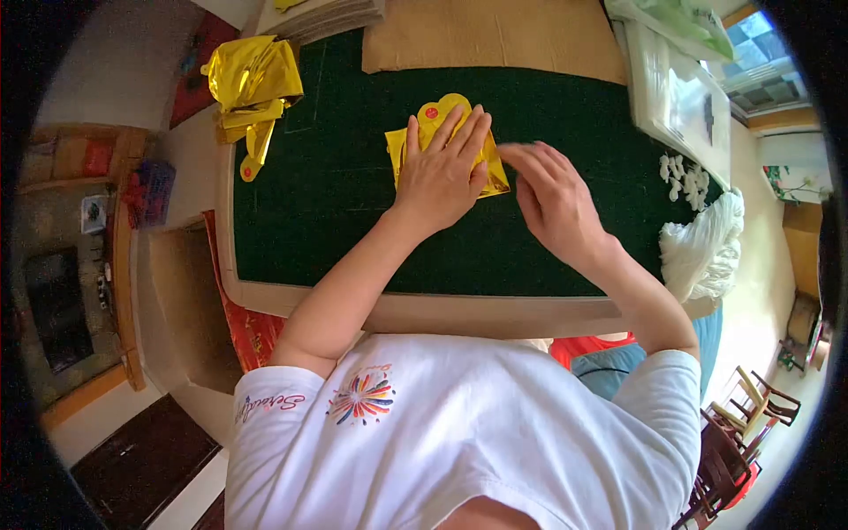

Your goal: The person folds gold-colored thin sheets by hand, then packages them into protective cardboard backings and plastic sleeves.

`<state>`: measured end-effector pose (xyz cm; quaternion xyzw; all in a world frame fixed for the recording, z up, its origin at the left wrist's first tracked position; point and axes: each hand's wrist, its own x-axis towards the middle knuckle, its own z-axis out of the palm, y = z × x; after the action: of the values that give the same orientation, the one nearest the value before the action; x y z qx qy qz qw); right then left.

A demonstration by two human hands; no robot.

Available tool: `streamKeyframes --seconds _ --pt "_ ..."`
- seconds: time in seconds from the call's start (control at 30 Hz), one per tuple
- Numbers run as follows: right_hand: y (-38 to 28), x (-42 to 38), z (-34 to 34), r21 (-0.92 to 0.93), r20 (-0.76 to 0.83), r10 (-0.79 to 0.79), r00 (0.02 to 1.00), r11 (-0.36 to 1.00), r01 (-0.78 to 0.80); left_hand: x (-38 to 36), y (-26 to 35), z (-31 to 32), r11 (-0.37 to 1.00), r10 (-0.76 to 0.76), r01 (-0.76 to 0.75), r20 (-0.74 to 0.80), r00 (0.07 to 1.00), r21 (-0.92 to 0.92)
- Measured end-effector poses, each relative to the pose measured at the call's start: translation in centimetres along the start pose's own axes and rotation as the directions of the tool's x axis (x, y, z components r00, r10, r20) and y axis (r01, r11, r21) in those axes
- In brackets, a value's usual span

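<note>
A flat gold foil piece (495,179) with a rounded, scalloped top and a small red round mark lies on the dark green table mat. My left hand (442,172) rests flat across it, fingers spread, covering its middle. Just off the foil's right edge is my right hand (558,201), its fingers loosely bent and the fingertips slightly blurred. Nothing shows in its grasp.
Crumpled gold foil pieces (256,84) lie over the table's left edge. Brown cardboard (495,35) covers the far side. To the right are clear plastic packs (680,97), small white pieces (683,179) and a white plastic bag (707,247).
</note>
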<state>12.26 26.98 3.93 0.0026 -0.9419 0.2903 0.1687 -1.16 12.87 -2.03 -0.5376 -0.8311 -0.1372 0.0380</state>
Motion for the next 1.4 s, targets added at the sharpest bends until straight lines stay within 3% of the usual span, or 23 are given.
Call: streamKeyframes --seconds 0.07,0.13,0.2,0.27,0.33,0.43,0.53,0.6,0.63,0.77,0.83,0.97,1.07,1.13,1.2,1.23,1.3,1.37,1.4 --pt "0.5 1.3 1.7 0.018 -0.007 0.018 1.000 1.000 -0.018 -0.1 0.0 0.0 1.000 -0.015 0.015 -0.016 1.000 0.006" --pt "1.2 2.2 3.8 0.080 -0.138 -0.040 0.990 0.996 0.051 0.1 0.1 -0.1 0.996 -0.066 0.059 0.125 0.990 0.061" --pt "1.3 3.0 4.8 0.058 -0.066 -0.011 0.998 0.998 0.014 0.1 0.1 -0.3 0.997 -0.072 0.071 0.106 0.992 0.019" --pt "0.6 3.9 5.4 0.220 -0.136 0.116 0.984 0.972 -0.084 0.1 0.1 -0.3 0.996 -0.085 0.088 0.098 0.992 -0.028" --pt "-0.4 4.8 5.6 0.257 -0.157 0.076 0.985 0.966 -0.033 0.0 0.0 -0.4 0.998 -0.042 0.038 0.100 0.994 0.042" --pt "-1.0 5.3 7.0 0.394 -0.175 0.092 0.980 0.919 -0.016 0.1 0.0 -1.1 0.998 -0.053 0.057 0.130 0.990 -0.023" --pt "-0.2 5.2 8.2 0.327 -0.186 0.092 0.978 0.945 -0.027 0.4 0.2 -2.1 0.996 -0.077 0.064 0.268 0.960 0.057" --pt "0.4 4.9 8.6 0.147 -0.257 -0.011 0.966 0.988 0.050 0.4 0.1 -1.6 0.997 -0.071 0.068 0.206 0.976 0.021" --pt "0.5 4.9 8.7 0.149 -0.256 -0.004 0.967 0.988 0.043 0.3 0.1 -1.4 0.998 -0.064 0.066 0.147 0.987 -0.012" --pt "0.1 4.9 8.2 0.152 -0.131 0.099 0.986 0.985 -0.078 0.0 -0.3 -0.8 0.999 -0.051 0.050 0.189 0.981 0.014" --pt "0.0 5.0 8.3 0.154 -0.093 0.127 0.988 0.982 -0.111 -0.2 -0.4 -0.4 0.998 -0.037 0.040 0.060 0.997 -0.048" --pt "0.1 5.1 8.7 0.133 -0.120 0.125 0.985 0.985 -0.109 -0.2 -0.3 -0.9 0.998 -0.053 0.057 0.145 0.988 -0.025" --pt "0.5 5.1 8.7 0.130 -0.119 0.108 0.987 0.987 -0.092 -0.6 -0.5 -1.6 0.994 -0.104 0.107 0.122 0.987 -0.020" --pt "0.9 5.0 9.1 0.146 -0.118 0.091 0.989 0.987 -0.073 -1.4 -1.2 -2.1 0.982 -0.189 0.180 0.197 0.962 0.065" --pt "1.5 5.0 9.5 -0.231 -0.062 -0.128 0.990 0.967 0.111 -2.3 -2.2 -2.2 0.983 -0.180 0.169 0.179 0.967 0.073" --pt "1.3 5.0 9.6 -0.225 -0.058 -0.136 0.989 0.967 0.120 -2.7 -2.6 -2.2 0.984 -0.171 0.161 0.154 0.973 0.078" --pt "0.6 5.1 9.7 -0.264 -0.031 0.002 1.000 0.964 -0.010 -3.3 -3.4 -2.3 0.981 -0.186 0.177 0.113 0.976 0.080" --pt "0.2 5.1 9.6 -0.267 -0.044 -0.001 0.999 0.964 -0.011 -4.0 -4.5 -2.6 0.976 -0.209 0.203 0.060 0.976 0.083" --pt "0.1 5.1 9.6 -0.270 -0.064 0.015 0.998 0.962 -0.032 -4.5 -5.3 -3.2 0.940 -0.294 0.276 -0.065 0.954 -0.203"
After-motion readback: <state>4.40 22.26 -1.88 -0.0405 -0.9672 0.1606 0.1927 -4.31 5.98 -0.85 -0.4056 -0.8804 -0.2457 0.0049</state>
